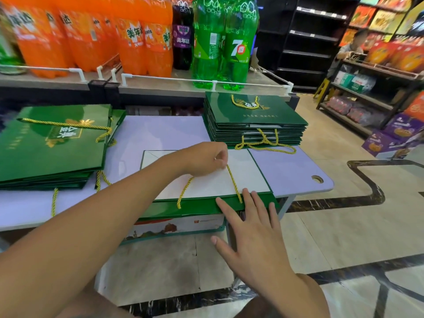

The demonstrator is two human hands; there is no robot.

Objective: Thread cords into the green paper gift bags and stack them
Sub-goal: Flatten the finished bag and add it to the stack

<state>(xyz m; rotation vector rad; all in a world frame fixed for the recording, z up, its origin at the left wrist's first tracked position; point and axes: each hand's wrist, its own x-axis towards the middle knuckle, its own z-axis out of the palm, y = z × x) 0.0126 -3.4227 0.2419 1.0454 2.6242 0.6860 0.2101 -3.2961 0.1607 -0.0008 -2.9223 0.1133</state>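
Observation:
A green paper gift bag lies flat at the table's near edge, its white inside turned up. A yellow cord runs from the bag's green rim up to my left hand, which pinches it above the white panel. A second strand of that cord hangs down over the rim. My right hand lies with straight fingers on the green rim, beside the cord's hole. One stack of corded green bags sits at the back right, another stack at the left.
The lilac table has a hole at its right corner. Soda bottles stand on the shelf behind. A printed carton sits under the table edge. A person sits by shelves far right.

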